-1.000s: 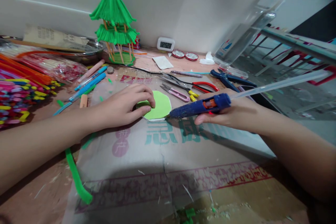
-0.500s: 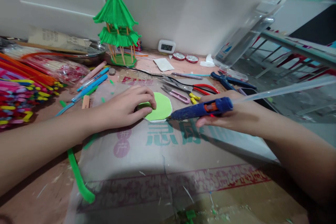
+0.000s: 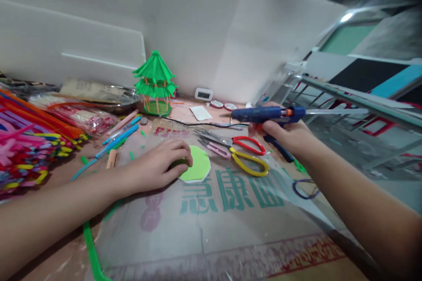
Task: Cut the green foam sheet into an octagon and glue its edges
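Observation:
A light green piece (image 3: 199,163) of card or foam, many-sided with a white underlayer, lies flat on the printed sheet. My left hand (image 3: 171,160) rests at its left edge, thumb and curled fingers holding it down. Off to the right, my right hand (image 3: 280,131) is wrapped round a blue hot glue gun (image 3: 259,114), held up above the table with its nozzle pointing left. A clear glue stick (image 3: 336,111) sticks out of the gun's back. Between my hands lie scissors (image 3: 249,167) with one red and one yellow handle, and small pink snips (image 3: 216,149).
A green pagoda model (image 3: 155,83) stands at the back, beside a small digital clock (image 3: 203,94). Bundled colourful pipe cleaners (image 3: 29,149) fill the left side. Blue pens (image 3: 117,140) lie nearby. Dark-handled pliers (image 3: 280,149) are partly under my right hand; a black cable (image 3: 187,124) crosses the back.
My right hand has lifted the glue gun away from the green piece's edge, up and to the right. My left hand stays on the piece. The view has tilted up, uncovering the scissors.

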The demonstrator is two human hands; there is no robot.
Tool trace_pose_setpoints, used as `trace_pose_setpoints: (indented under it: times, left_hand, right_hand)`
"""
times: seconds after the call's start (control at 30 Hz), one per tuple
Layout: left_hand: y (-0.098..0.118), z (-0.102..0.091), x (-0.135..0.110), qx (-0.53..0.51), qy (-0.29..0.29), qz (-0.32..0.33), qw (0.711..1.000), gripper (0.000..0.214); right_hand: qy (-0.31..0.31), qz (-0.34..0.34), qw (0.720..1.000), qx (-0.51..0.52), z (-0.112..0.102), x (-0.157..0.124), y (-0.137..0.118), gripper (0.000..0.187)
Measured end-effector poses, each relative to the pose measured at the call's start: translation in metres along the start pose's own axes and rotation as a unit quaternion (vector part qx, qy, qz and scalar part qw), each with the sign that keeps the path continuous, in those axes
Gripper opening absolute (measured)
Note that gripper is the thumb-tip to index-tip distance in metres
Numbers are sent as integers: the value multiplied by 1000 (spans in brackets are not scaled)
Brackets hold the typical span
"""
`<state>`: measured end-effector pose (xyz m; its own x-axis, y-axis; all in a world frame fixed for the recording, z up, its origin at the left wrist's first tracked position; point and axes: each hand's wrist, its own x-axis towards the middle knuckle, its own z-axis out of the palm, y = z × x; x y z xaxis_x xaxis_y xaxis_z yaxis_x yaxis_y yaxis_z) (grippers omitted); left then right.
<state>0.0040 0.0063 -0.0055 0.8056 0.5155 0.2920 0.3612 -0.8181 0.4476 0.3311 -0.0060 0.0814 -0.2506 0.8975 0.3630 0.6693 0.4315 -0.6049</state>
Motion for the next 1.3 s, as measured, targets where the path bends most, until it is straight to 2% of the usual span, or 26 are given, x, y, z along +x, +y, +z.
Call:
trace_pose_setpoints:
  times: [0.03, 0.1, 0.2, 0.27, 0.3, 0.37, 0.5, 0.63, 0.7, 0.8, 0.9, 0.97, 1.07, 1.1, 1.13, 1.2, 1.3]
  left_hand:
    - [1, 0, 0, 2, 5, 2, 1000, 18]
    - [2, 0, 0, 6, 10, -1, 1000, 18]
    - [2, 0, -1, 9, 7, -8, 1000, 18]
    - [1, 1, -1, 8, 1, -12, 1000, 17]
    - [1, 1, -1, 5, 0, -12, 1000, 17]
    - [0, 2, -1, -1, -1, -13, 1000, 18]
    - [-1, 3, -1, -11, -2, -19, 1000, 18]
    - [-1, 3, -1, -17, -5, -22, 1000, 18]
    - [-1, 3, -2, -16, -6, -22, 1000, 18]
    - [-3, 3, -2, -12, -9, -14, 1000, 19]
    - [-4, 3, -2, -5, -10, -3, 1000, 19]
    - [-5, 2, -2, -1, -9, 2, 1000, 20]
    - [-5, 2, -2, 3, -7, 7, 1000, 20]
    - [-5, 2, -2, 4, -6, 8, 1000, 19]
    - [-5, 2, -2, 6, -5, 8, 1000, 19]
    - [-5, 2, -2, 8, -5, 9, 1000, 19]
    - [-5, 1, -3, 17, -4, 13, 1000, 19]
  right_hand:
    - [23, -14, 1000, 11, -3, 12, -1, 30]
    - [62, -34, 997, 0, -8, 39, -4, 32]
    - [135, -31, 990, -6, -11, 82, -4, 34]
    - [174, -10, 984, 21, -6, 105, 7, 38]
    - [168, 19, 985, 19, 0, 114, 16, 35]
    - [97, 110, 989, -14, 17, 125, 37, 31]
    - [43, 171, 983, -46, 56, 129, 79, 31]
    - [4, 195, 976, -95, 77, 129, 100, 31]
    - [-7, 193, 974, -118, 76, 128, 102, 31]
    - [-19, 176, 973, -146, 65, 121, 99, 34]
    - [-8, 163, 968, -189, 46, 102, 90, 45]
    - [10, 145, 965, -218, 34, 84, 79, 41]
    - [67, 56, 951, -296, 28, 52, 55, 30]
    - [62, 35, 954, -290, 31, 42, 45, 29]
    - [36, 24, 965, -258, 35, 32, 35, 26]
    - [-72, -12, 977, -200, 48, 15, 16, 22]
    - [-123, -66, 961, -237, 68, -5, -1, 22]
